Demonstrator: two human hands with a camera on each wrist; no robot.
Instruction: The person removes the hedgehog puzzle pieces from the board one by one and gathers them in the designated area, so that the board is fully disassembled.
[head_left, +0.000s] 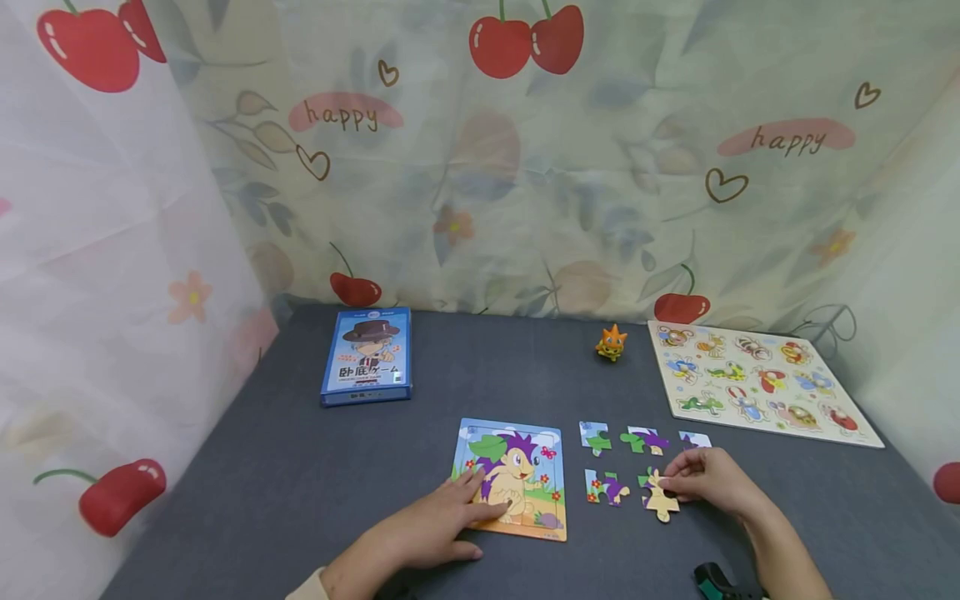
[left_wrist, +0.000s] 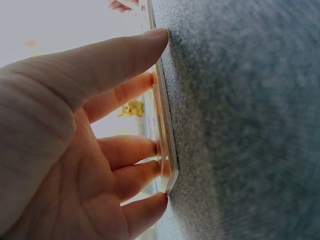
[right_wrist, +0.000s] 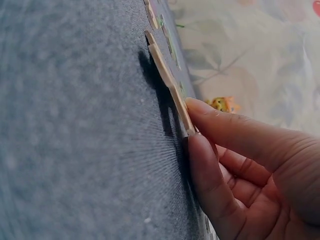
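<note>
My left hand point(head_left: 442, 521) rests on a hedgehog jigsaw puzzle point(head_left: 551, 500), its fingers spread over the left half of the picture. In the left wrist view the fingertips touch the face of the thin board point(left_wrist: 172, 150), and the thumb point(left_wrist: 125, 57) reaches its near edge. To the right, my right hand point(head_left: 712, 482) pinches a cream-coloured puzzle piece point(head_left: 662, 502) by one end, between thumb and finger. Seen from the right wrist, that piece point(right_wrist: 167, 77) is tilted, with its free end raised over a shadow on the cloth.
Several loose puzzle pieces point(head_left: 606, 488) lie between puzzle and right hand, one partly behind that hand. Farther back stand a blue game box point(head_left: 367, 358), a small orange-and-yellow figure point(head_left: 612, 343) and a board of insect pictures point(head_left: 765, 383). A black-and-green object point(head_left: 716, 582) lies near the right forearm.
</note>
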